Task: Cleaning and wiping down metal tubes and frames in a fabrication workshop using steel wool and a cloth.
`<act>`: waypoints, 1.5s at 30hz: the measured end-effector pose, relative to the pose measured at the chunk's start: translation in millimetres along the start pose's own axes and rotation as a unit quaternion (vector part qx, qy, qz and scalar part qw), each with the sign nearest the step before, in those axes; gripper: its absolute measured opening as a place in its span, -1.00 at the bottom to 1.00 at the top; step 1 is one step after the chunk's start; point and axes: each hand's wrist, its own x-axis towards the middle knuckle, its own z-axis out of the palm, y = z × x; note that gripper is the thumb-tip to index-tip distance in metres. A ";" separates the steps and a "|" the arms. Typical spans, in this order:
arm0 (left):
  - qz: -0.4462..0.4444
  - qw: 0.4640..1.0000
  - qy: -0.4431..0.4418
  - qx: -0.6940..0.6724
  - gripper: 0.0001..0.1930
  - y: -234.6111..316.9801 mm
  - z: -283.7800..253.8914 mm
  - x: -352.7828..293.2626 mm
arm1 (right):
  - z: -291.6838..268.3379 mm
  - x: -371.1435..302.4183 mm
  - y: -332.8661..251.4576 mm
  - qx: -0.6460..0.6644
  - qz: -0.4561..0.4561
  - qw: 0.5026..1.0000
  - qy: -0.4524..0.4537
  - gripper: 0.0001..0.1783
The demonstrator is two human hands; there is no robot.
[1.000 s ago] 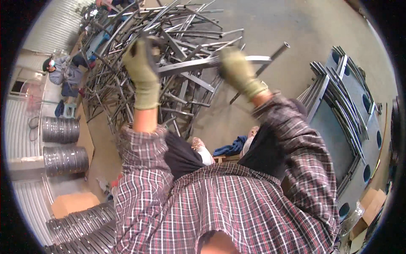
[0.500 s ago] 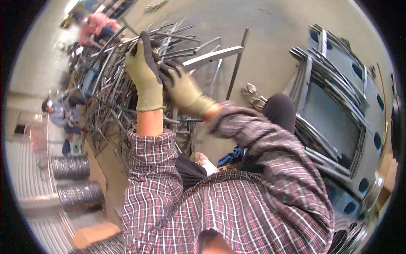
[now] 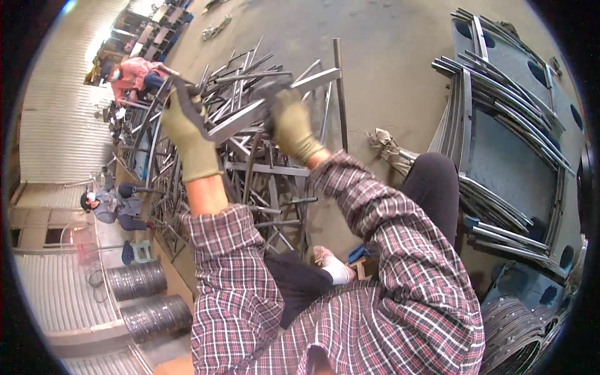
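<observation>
Now your left hand (image 3: 186, 125) grips a metal bar (image 3: 240, 120); your right hand (image 3: 289, 120) beside it blurs, hold unclear.

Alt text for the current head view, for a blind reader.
A person's gloved left hand and blurred right hand are at a gray metal bar above tangled metal pieces. Two co-workers are at left; more bars lie on a blue panel at right.

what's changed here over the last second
The right hand came leftward along the metal bar to beside the left hand, then drew back rightward partway; blur hides its grip. The camera view turned, so the dark coils sit lower in the picture. The left hand stayed at the bar's near end.
</observation>
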 end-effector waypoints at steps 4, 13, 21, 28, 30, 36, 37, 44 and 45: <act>-0.030 0.999 0.031 -0.024 -0.67 -1.1 -29.2 1.7 | 4.9 19.3 40.0 0.212 -0.016 0.977 -0.021 -0.64; -0.029 0.998 0.047 0.009 -0.56 2.6 -4.8 -2.9 | 37.2 21.6 60.0 0.173 -0.070 0.976 0.116 -0.62; -0.044 0.996 0.072 -0.043 -0.63 0.8 -15.2 2.9 | 32.9 46.2 175.2 0.023 -0.136 0.985 0.106 -0.57; -0.056 0.998 -0.003 -0.025 -0.71 2.7 -13.4 -22.3 | -81.1 43.9 -0.7 0.218 -0.268 0.931 -0.115 -0.53; -0.009 1.000 -0.021 -0.015 -0.69 16.3 -3.7 -42.9 | -109.0 46.6 -34.9 0.326 -0.325 0.875 -0.152 -0.57; 0.080 0.993 0.084 -0.005 -0.73 -18.8 -53.7 -16.6 | -98.8 52.8 35.3 -0.023 -0.174 0.902 -0.395 -0.50; 0.025 0.997 0.029 -0.071 -0.75 -14.2 -56.9 -16.5 | -81.6 43.9 75.6 -0.018 -0.148 0.953 -0.263 -0.55; 0.043 0.993 0.107 -0.040 -0.63 -31.9 -82.3 27.6 | -48.8 -10.6 115.1 0.185 -0.100 0.960 0.182 -0.38; 0.031 0.991 0.129 -0.013 -0.62 -33.9 -80.3 29.3 | -44.6 -41.9 111.2 0.226 -0.016 0.939 0.259 -0.42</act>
